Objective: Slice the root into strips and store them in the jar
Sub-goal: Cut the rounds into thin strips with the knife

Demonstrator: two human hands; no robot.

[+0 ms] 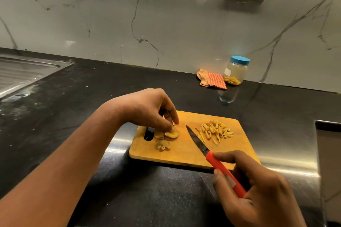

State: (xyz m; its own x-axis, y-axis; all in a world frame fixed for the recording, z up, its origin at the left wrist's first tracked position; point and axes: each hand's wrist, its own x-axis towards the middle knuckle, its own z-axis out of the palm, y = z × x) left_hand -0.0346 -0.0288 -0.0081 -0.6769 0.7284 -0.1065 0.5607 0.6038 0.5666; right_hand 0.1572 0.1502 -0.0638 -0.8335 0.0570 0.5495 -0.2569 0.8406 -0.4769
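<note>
**Q:** What did each hand hold?
**A:** The left hand (151, 110) pinched the root slices (170, 134) with curled fingers. The right hand (258, 190) gripped the knife (209, 155), blade angled over the cutting board (184, 155).

**Q:** And beyond the hands?
**A:** Cut strips (215, 131) lay heaped on the board's right half. The jar (236, 72), lid on and holding some strips, stood at the back of the bench (92, 97), just beside a checked cloth (212, 79).

No text, brand, number or sign could be read. The jar (236, 71), standing well beyond the fingers (172, 116) of the left hand (147, 108) and off to their right, carried a small pale label (228, 72) on its side, yet anything printed on it was too small and blurred to make out
</note>
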